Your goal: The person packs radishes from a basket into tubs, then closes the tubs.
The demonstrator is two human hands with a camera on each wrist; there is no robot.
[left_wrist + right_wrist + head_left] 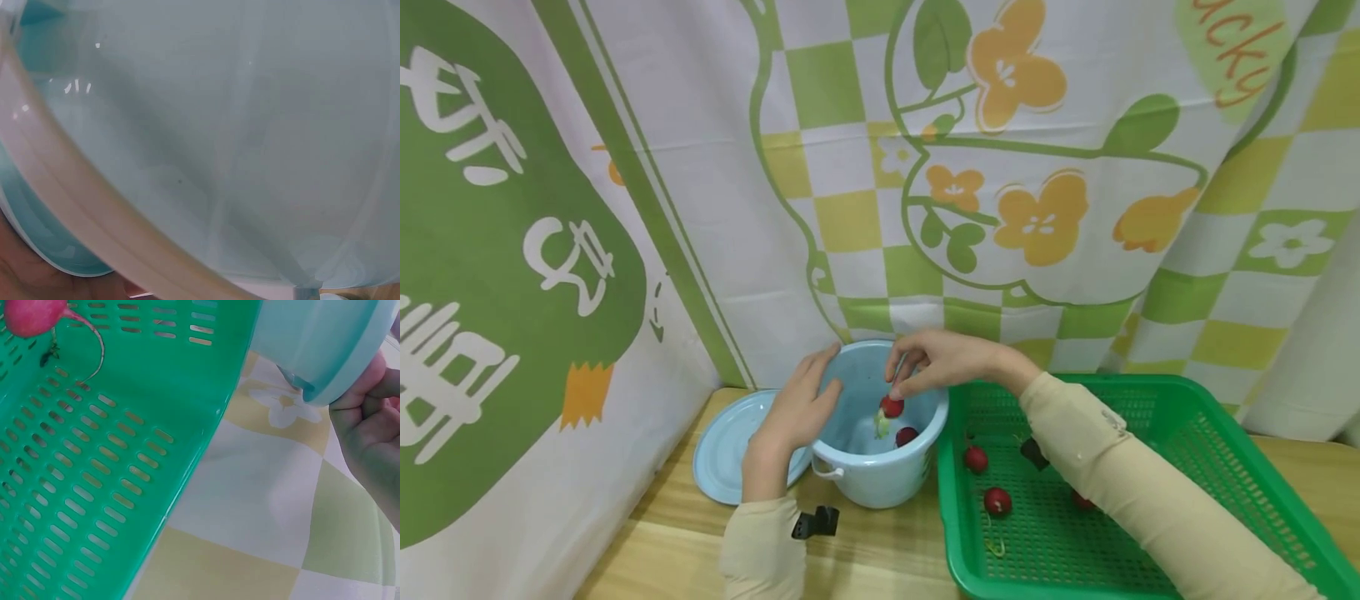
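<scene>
A red radish [892, 407] is over the opening of a blue pot [880, 483], low in the middle of the head view, pinched by the fingers of the right hand [938, 362]. A second radish [906, 437] lies inside. At the pot's left rim, the left hand [797, 406] has its fingers extended, thumb apart. A blue lid [724, 450] lies lower left; a green basket [952, 533] of radishes [997, 501] stands lower right on the table [868, 550].
</scene>
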